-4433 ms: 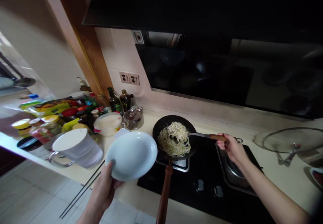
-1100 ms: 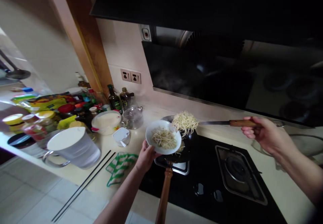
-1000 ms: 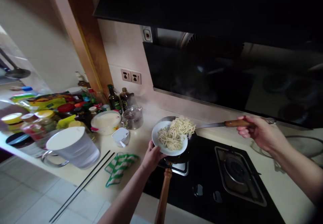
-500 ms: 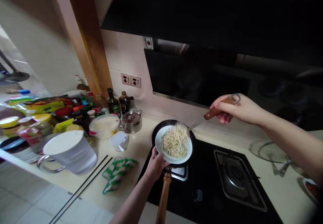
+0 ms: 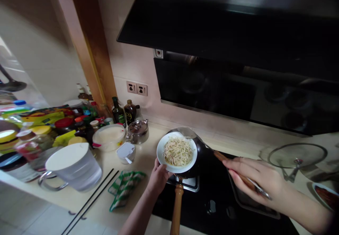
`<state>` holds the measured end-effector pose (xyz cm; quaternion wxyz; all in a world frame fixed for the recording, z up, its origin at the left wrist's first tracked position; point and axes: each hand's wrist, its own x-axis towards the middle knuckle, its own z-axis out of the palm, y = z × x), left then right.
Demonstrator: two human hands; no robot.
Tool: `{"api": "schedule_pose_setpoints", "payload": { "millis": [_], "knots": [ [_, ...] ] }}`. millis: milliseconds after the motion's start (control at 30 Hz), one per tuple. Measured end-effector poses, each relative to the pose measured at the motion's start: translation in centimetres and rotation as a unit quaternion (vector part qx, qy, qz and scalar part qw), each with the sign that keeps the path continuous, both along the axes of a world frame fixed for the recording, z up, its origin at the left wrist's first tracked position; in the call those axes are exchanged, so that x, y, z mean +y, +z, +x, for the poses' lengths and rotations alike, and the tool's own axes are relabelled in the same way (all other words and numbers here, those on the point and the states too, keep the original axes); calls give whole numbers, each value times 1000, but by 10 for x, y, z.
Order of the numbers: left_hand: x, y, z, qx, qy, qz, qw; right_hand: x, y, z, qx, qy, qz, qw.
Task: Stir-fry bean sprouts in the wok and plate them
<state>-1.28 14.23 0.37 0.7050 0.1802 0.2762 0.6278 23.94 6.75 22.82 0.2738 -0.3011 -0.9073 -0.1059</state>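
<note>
My left hand (image 5: 159, 177) is closed on the near rim of a white plate (image 5: 162, 149), held over the wok. Pale bean sprouts (image 5: 178, 151) are heaped on the plate. My right hand (image 5: 253, 178) grips the wooden handle of a metal spatula (image 5: 219, 156), whose blade reaches behind the plate, over the wok. Below the plate, the dark wok (image 5: 202, 155) sits on the left burner and is largely covered by it. Its wooden handle (image 5: 177, 206) points toward me.
A black hob (image 5: 196, 208) lies below a range hood (image 5: 225, 33). At left are a water pitcher (image 5: 76, 168), long chopsticks (image 5: 91, 201), a green-striped cloth (image 5: 127, 189), jars and bottles. A glass lid (image 5: 298, 155) and a dish of food (image 5: 327, 196) are at right.
The spatula and my right hand have come down, the hand also moving right. The plate sits slightly farther left, and the spatula's blade now shows behind it. The camera view has shifted a little.
</note>
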Motion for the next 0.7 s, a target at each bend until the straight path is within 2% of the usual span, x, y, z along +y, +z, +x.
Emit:
{"api": "schedule_pose_setpoints", "payload": {
  "millis": [200, 367, 533, 633, 700],
  "knots": [
    [-3, 7, -8, 7, -11, 5, 1000, -10, -35, 12, 76, -7, -35, 996],
    [-5, 9, -17, 28, -22, 3, 999, -29, -42, 8, 45, -39, -12, 998],
    [-8, 12, -30, 63, -37, -7, 997, -51, -48, 4, 49, -41, -22, 998],
    [-9, 13, -35, 74, -54, -8, 996, -72, -55, -1, 112, -67, -34, 991],
    [-9, 14, -35, 82, -69, -8, 994, -89, -64, -2, 202, -115, -56, 971]
  ]
}}
